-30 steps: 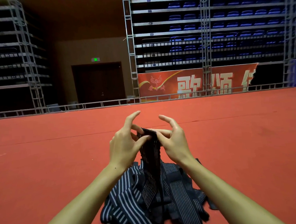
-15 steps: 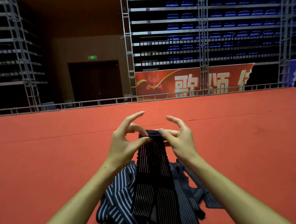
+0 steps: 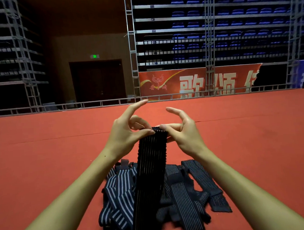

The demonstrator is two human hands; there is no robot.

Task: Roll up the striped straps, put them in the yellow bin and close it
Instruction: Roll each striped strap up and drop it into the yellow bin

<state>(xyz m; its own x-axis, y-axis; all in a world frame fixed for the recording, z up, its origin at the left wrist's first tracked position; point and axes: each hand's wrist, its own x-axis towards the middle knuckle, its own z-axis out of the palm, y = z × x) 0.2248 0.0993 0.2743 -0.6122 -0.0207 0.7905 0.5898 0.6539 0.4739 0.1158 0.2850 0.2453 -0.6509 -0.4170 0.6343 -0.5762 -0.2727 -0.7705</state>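
A dark strap with thin pale stripes (image 3: 151, 167) hangs taut from my two hands down toward the bottom edge of the head view. My left hand (image 3: 125, 132) pinches its top left corner between thumb and a bent finger, index finger raised. My right hand (image 3: 182, 132) pinches the top right corner, where the strap end is folded over. Below them a loose pile of striped straps (image 3: 183, 195) lies on the red floor. No yellow bin shows in the frame.
A red carpeted floor (image 3: 53, 164) spreads on all sides of the pile. A low metal rail (image 3: 76, 105) edges it at the back, with truss towers, a red banner and rows of blue seats behind.
The held strap has flattened out and now hangs wide and taut between my hands. Its top end has been turned over. My hands have drawn a little apart.
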